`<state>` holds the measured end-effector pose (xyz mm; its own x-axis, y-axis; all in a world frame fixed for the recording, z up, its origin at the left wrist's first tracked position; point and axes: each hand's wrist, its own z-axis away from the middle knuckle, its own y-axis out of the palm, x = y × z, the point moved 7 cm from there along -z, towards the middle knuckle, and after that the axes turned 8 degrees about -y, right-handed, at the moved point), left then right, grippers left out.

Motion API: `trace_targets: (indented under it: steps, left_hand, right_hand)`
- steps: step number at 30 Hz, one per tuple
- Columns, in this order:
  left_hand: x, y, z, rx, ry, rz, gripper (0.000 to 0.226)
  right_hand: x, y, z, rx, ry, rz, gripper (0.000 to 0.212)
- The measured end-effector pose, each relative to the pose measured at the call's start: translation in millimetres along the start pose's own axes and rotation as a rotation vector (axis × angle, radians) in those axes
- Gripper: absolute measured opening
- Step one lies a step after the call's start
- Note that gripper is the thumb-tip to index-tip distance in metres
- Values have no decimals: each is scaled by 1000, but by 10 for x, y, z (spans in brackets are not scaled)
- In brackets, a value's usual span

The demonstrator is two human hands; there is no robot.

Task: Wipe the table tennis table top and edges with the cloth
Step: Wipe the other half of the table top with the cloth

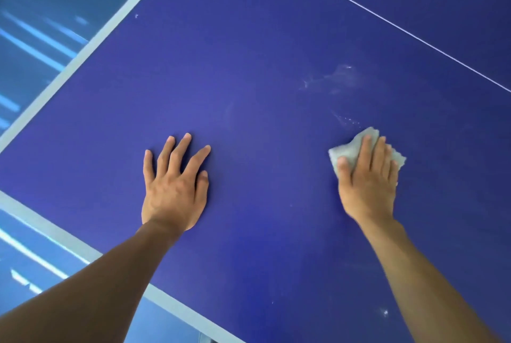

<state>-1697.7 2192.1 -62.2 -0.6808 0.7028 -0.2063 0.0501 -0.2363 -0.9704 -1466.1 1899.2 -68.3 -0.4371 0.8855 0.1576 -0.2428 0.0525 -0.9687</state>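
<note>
A person braces the left hand [174,185], grip spread flat, on the bench [262,52] while the right hand [367,182] presses the cloth [349,149] flat-fingered, just short of pale smears [334,80].

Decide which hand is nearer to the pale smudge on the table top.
Right. The right hand, pressing the cloth, lies just below the smudge in the picture. The left hand rests flat on the table, far off to the smudge's lower left.
</note>
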Motion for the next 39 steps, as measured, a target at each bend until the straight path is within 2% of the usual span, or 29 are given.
trace_targets:
  steps: [3, 5, 6, 10, 12, 14, 17, 20, 23, 25, 27, 30, 33, 36, 39]
  left_hand:
    - [4, 10, 3, -5, -11, 5, 58]
    - [4, 18, 18, -16, -10, 14, 58]
    - [6, 17, 24, -25, -12, 18, 57]
    - [-32, 2, 3, -37, -10, 17, 57]
    - [-53, -5, -4, -27, -10, 6, 57]
    - [-45, -2, -8, -14, -8, -5, 57]
    - [-18, 20, -12, 7, 5, -18, 57]
    - [0, 38, -20, 6, 14, -32, 56]
    - [26, 58, -13, -6, 27, -48, 56]
    - [30, 64, -24, -7, 33, -55, 56]
    - [2, 59, -34, -1, 36, -62, 56]
    - [-4, 47, -40, 8, 38, -69, 56]
    - [4, 34, -51, 32, 35, -76, 54]
    - [-28, 40, -69, 73, 28, -81, 59]
    - [6, 53, -61, 83, 23, -90, 61]
  right_hand:
    - [-94, -92, -634, -17, 241, -87, 78]
    - [221, -102, -926, -36, 310, -150, 77]
    - [476, -80, -998, -48, 251, -169, 77]
    - [1344, 61, -661, -82, -221, -59, 79]
    - [1276, 128, -382, -46, -356, 9, 77]
    - [944, 123, -255, -40, -395, 38, 74]
    - [364, -30, -473, -20, -307, 54, 76]
    - [-16, -231, -1209, -53, -57, 37, 80]
    - [-26, -404, -2020, -78, 231, -48, 77]
    - [244, -437, -2340, -56, 275, -65, 76]
    - [738, -390, -2372, -39, 106, -37, 75]
    - [1489, -228, -1833, -50, -333, 45, 69]
    - [1642, -124, -1150, -20, -574, 58, 69]
    - [1216, -118, -1055, 17, -588, 98, 69]
    - [629, -305, -1654, -37, -384, 148, 66]
